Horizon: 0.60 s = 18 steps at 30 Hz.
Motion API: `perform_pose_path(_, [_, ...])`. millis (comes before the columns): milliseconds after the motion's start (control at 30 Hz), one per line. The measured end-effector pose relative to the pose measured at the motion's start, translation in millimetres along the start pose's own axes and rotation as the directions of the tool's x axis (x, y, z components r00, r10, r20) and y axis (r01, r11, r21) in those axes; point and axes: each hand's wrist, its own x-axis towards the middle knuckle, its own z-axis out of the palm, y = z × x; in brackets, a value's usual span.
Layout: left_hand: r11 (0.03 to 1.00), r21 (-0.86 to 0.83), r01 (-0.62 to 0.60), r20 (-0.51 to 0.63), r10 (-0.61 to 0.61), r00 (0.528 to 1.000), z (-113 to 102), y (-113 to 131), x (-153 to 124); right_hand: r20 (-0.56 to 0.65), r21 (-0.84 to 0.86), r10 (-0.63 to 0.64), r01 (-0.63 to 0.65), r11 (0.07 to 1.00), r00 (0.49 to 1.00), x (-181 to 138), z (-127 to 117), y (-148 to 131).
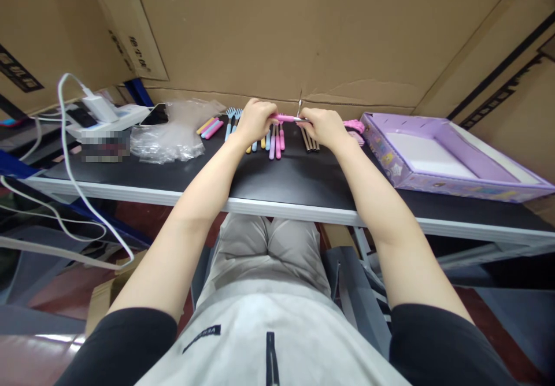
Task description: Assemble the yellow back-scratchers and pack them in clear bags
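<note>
Over the back of the table, a pink-handled utensil (286,118) spans the gap between my two hands. My left hand (256,121) is closed around the pink end. The fingers of my right hand (319,125) pinch its metal end, whose shape they hide. Beneath and between the hands lie several forks and other utensils with pink handles (278,143), blue ones and yellow ones. Blue forks (233,119) show just left of my left hand. Bare metal pieces (309,142) lie below my right hand.
Loose coloured handles (209,127) and crumpled clear plastic bags (173,132) lie to the left. Farther left is a power strip (124,121) with a charger and white cable (65,126). A purple box tray (390,166) stands at right; cardboard (277,33) walls the back.
</note>
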Motion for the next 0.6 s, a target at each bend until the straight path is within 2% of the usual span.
perform_pose_path(233, [0.999,0.003,-0.042,-0.036,0.043,0.998,4.8,1.3,4.6,0.035,0.068,0.056,-0.058,0.996,0.998,2.0,-9.3,6.8])
perform_pose_path(400, [1.000,-0.005,-0.026,-0.014,0.026,1.000,2.7,9.3,4.7,0.103,0.106,0.077,-0.088,0.990,0.992,3.6,-8.1,14.9])
perform_pose_path(600, [0.999,-0.027,0.037,0.034,-0.036,0.999,-8.8,14.8,-1.1,0.019,0.074,0.009,-0.010,0.997,1.000,-0.7,-0.2,6.4])
